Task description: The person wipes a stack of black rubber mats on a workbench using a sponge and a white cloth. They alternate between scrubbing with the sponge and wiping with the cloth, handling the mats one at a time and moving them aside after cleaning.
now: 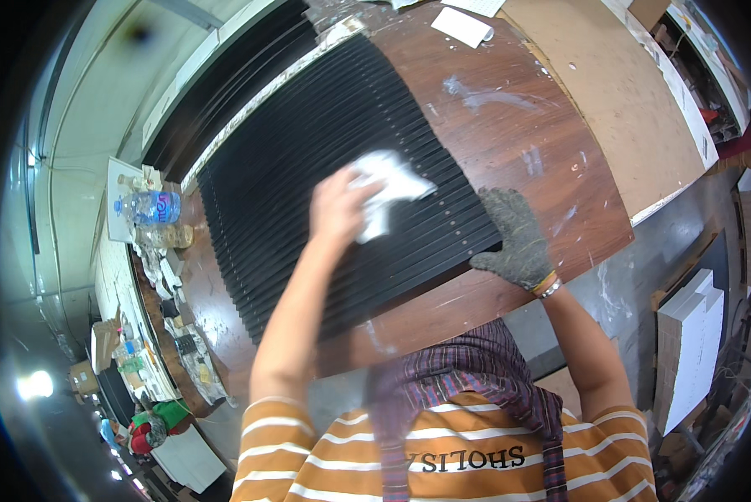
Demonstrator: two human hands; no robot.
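A black panel of narrow parallel slats (300,142), with rows of small marks across it, lies at an angle on a brown wood-grain table (509,125). My bare left hand (338,209) is closed around a crumpled white cloth (399,182) over the panel's middle; hand and cloth are blurred by motion. At the panel's near right corner rests my right hand (517,238) in a dark grey-green work glove. Its fingers lie along the panel's edge and its thumb is spread toward the near side.
More long black pieces (237,84) stand along the table's far left side. Clear plastic bottles (153,207) are at the left. A white paper piece (461,28) and a brown board (610,92) lie beyond and to the right. White boxes (689,347) are stacked at the lower right.
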